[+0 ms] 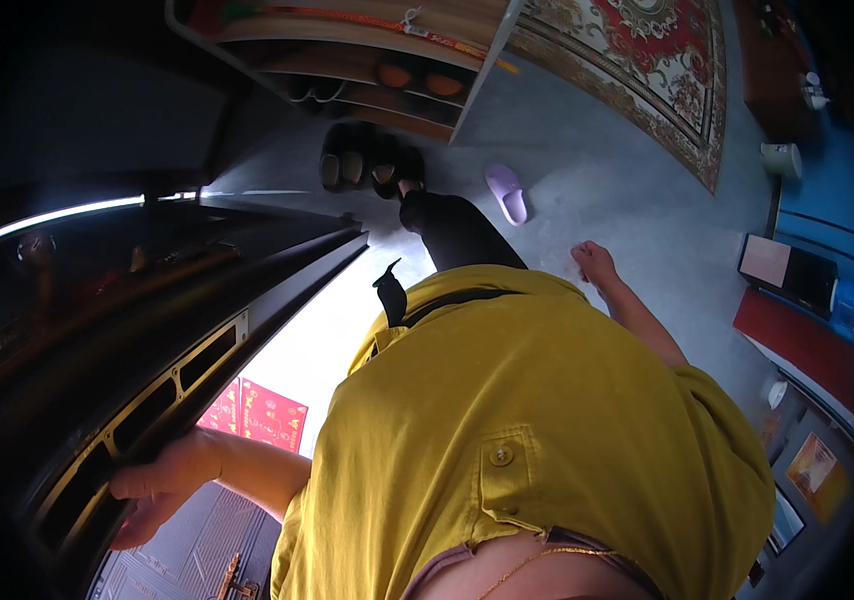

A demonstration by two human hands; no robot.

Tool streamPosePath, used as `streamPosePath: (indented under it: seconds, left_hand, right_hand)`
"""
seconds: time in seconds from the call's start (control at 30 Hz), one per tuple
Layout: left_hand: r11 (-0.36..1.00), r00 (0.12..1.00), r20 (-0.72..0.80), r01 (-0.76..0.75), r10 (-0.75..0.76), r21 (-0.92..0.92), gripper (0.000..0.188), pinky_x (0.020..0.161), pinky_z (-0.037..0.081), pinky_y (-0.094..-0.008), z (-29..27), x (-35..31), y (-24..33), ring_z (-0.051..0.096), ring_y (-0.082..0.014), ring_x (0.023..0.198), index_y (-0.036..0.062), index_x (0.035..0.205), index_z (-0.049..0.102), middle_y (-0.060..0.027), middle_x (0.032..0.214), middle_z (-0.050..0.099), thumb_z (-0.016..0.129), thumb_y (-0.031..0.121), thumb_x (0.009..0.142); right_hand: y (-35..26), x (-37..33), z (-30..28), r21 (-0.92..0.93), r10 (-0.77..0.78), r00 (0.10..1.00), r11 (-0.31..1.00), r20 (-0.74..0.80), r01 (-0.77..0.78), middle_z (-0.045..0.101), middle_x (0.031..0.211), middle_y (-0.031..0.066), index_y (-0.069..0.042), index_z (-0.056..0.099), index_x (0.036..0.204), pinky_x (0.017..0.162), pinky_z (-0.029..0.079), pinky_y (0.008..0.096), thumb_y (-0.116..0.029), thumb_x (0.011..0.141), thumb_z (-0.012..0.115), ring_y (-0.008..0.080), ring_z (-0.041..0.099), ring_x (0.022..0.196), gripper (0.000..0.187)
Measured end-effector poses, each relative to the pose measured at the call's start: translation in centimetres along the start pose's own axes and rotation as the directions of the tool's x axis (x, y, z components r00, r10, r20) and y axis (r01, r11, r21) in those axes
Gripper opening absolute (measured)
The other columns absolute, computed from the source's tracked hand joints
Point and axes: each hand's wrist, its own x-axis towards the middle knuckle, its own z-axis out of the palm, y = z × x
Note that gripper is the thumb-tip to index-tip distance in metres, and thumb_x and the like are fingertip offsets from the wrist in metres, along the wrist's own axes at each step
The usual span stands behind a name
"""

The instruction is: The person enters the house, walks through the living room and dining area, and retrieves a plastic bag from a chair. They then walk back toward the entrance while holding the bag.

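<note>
My left hand (172, 470) grips the edge of a dark door (287, 285), close to the long brass-coloured lock plate (182, 375) set into that edge. Its thumb lies near the plate, while the other fingers wrap over the edge and are partly out of sight. At my other side, my right hand (595, 262) hangs away from my body with its fingers curled in. Nothing shows in it. One of my feet, in a dark shoe (397, 172), is planted on the grey floor beside another dark shoe (343, 158).
A wooden shoe rack (437, 118) holding footwear stands ahead. To its right are a lilac slipper (507, 193) and a patterned rug (637, 90). A white cup-shaped container (781, 160) is at far right. Lower left, a grey panelled door (172, 550) and red printed sheets (262, 412) show.
</note>
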Motion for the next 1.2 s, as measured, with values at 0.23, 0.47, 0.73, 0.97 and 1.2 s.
streamPosePath:
  seconds: [0.23,0.47,0.73,0.97,1.2]
  left_hand:
    - [0.998,0.999,0.036,0.042,-0.040,-0.051,0.057,0.066,0.055,-0.0335,-0.2,-0.2,-0.1,0.050,-0.0198,0.100,0.0158,0.132,0.018,-0.0089,0.129,0.033,0.050,0.016,0.085]
    - [0.999,0.997,0.066,-0.043,0.043,-0.006,0.057,0.068,0.054,-0.0303,-0.9,0.1,-1.3,0.048,-0.0188,0.103,0.0099,0.134,0.016,-0.0130,0.128,0.033,0.047,0.022,0.086]
    - [0.999,0.999,0.031,0.040,-0.039,-0.031,0.058,0.080,0.046,-0.0397,-0.3,-0.2,0.1,0.042,-0.0207,0.109,0.0155,0.129,0.026,-0.0072,0.129,0.034,0.055,0.024,0.079]
    - [0.978,0.991,-0.135,0.037,-0.009,0.207,0.061,0.086,0.042,-0.0428,-0.8,-0.3,0.1,0.040,-0.0206,0.111,0.0108,0.133,0.019,-0.0081,0.130,0.032,0.054,0.020,0.083]
    - [0.990,0.983,-0.136,-0.112,0.123,0.085,0.053,0.093,0.037,-0.0405,1.1,-2.4,1.8,0.043,-0.0237,0.112,0.0055,0.129,0.028,-0.0127,0.125,0.041,0.055,0.013,0.083]
  right_hand:
    - [1.2,-2.0,-2.0,-0.029,0.022,0.996,0.999,-0.085,-0.024,0.048,0.058,0.0026,-0.003,0.055,0.081,0.037,0.034,0.0270,-0.019,0.081,0.057,0.0110,0.043,0.042,0.016]
    - [-0.2,-2.2,-2.0,0.001,0.013,0.991,1.000,-0.134,-0.013,0.048,0.059,0.0022,-0.003,0.055,0.080,0.037,0.034,0.0267,-0.019,0.081,0.057,0.0105,0.044,0.042,0.016]
    - [-2.8,-1.6,-2.5,-0.278,-0.374,0.923,0.899,-0.083,0.339,0.048,0.059,0.0020,-0.004,0.054,0.079,0.037,0.034,0.0264,-0.021,0.081,0.057,0.0105,0.043,0.042,0.017]
    - [0.4,-1.3,-3.7,-0.135,-0.080,0.982,0.989,-0.173,0.057,0.049,0.060,0.0024,-0.004,0.055,0.081,0.038,0.035,0.0266,-0.021,0.081,0.057,0.0109,0.044,0.042,0.017]
    - [9.1,1.8,-7.8,-0.279,-0.179,0.930,0.956,-0.319,0.089,0.052,0.062,0.0041,-0.004,0.055,0.079,0.041,0.039,0.0285,-0.022,0.080,0.056,0.0126,0.047,0.044,0.018]
